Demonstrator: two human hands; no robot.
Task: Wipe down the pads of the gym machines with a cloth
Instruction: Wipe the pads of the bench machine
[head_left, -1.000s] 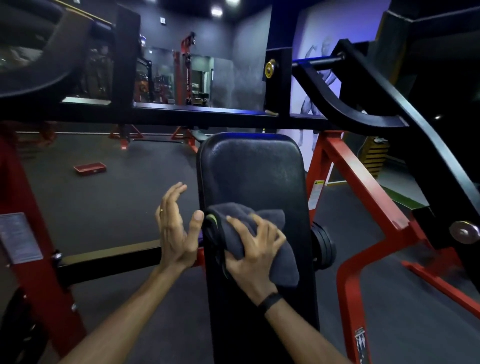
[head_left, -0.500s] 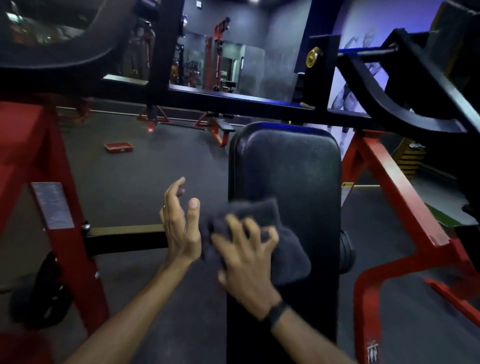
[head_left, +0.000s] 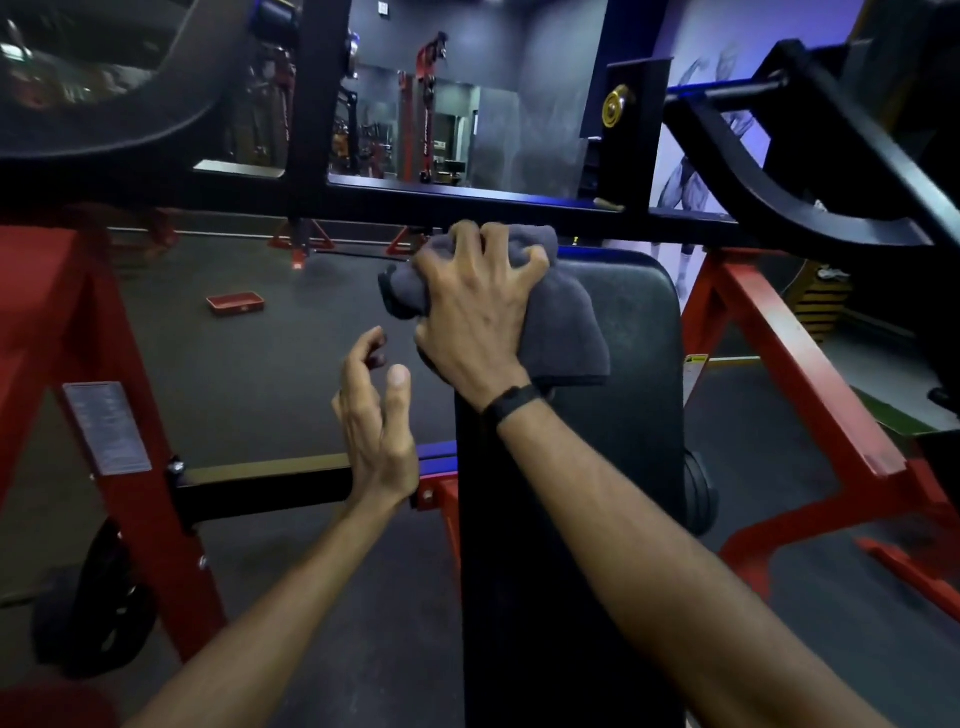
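Head view: black crossbar above pad

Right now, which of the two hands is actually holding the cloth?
The right hand, the one with the black wristband: its fingers curl over the grey cloth at the pad's top left corner. The left hand hangs beside the pad, holding nothing.

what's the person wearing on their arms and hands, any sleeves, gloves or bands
Both forearms are bare as far as the frame shows: no sleeves and no gloves. The right hand has a narrow black band around its wrist, plain and dark with no visible face or marking. The left hand has nothing on its wrist, and no ring can be made out on its fingers in this view.
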